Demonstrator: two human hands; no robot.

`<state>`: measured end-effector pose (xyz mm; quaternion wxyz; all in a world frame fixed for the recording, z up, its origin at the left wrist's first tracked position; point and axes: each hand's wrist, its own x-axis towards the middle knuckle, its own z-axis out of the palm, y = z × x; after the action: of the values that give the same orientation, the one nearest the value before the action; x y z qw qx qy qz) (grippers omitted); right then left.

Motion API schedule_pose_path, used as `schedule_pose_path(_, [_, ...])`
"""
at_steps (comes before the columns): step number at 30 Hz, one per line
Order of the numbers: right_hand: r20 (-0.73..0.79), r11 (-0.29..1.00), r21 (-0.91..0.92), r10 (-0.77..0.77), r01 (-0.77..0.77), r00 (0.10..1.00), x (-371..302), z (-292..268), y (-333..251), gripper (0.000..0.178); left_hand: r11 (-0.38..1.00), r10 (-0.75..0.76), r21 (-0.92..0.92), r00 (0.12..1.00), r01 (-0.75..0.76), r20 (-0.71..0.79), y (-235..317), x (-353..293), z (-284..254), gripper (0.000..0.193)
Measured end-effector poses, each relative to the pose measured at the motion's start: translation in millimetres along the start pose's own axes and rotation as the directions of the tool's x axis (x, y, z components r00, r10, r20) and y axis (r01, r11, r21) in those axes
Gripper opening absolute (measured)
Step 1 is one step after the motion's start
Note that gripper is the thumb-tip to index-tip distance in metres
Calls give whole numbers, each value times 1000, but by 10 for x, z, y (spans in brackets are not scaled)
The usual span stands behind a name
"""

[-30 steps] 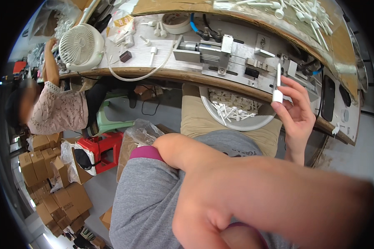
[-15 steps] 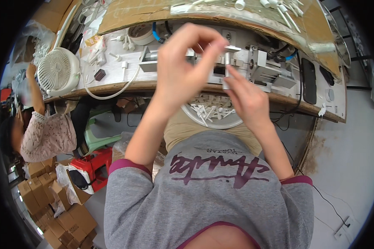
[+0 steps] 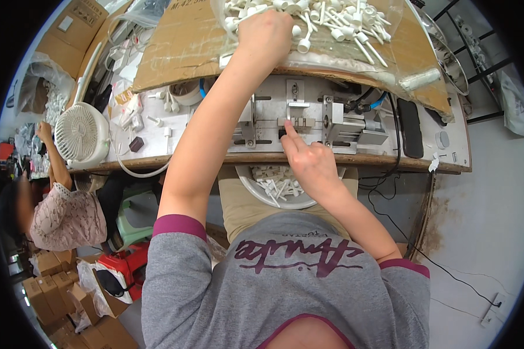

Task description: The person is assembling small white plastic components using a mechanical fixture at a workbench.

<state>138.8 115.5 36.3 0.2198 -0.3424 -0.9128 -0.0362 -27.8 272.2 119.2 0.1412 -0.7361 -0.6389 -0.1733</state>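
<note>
My left hand [image 3: 266, 38] is at the far edge of a heap of white plastic stemmed parts [image 3: 332, 20] lying on cardboard. Its fingers are curled down into the heap, and what they grip is hidden. My right hand [image 3: 313, 166] is at the metal clamping jig [image 3: 300, 122] on the bench. Its index finger points forward and touches the small block in the middle of the jig; the other fingers bend beneath. Nothing plainly shows held in it. Below the bench edge, a round white basin [image 3: 249, 185] of similar white parts [image 3: 276, 183] rests at my lap.
Along the bench stand a white fan [image 3: 81, 135], a roll of tape [image 3: 186, 93] and a black phone [image 3: 410, 129]. Metal cylinders [image 3: 355, 125] flank the jig, with black cables hanging beside them. Another person [image 3: 64, 215] works at the left, near stacked cartons [image 3: 52, 291].
My left hand has gone from above the jig out to the heap on the cardboard. My right hand has shifted left and down onto the jig's block; the pale piece near its fingers no longer shows.
</note>
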Motion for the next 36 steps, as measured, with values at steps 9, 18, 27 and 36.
schedule_pose_path(9, [82, 730, 615, 319, -300, 944, 162, -307, 196, 27, 877, -46, -480, 986, -36, -158, -80, -320, -456, 22])
schedule_pose_path(18, [-315, 988, 149, 84, -38, 945, 1753, -386, 1228, 41, 680, 29, -722, 989, -128, -148, 236, -1484, -778, 35])
schedule_pose_path(27, [92, 970, -55, 241, -236, 966, 2792, 147, 1515, 67, 796, 59, -599, 996, -88, -68, 433, -2131, -311, 33])
schedule_pose_path(36, [152, 999, 32, 11, -16, 988, 2159, -326, 1441, 43, 901, 121, -404, 986, -159, -118, 503, -2099, 66, 28])
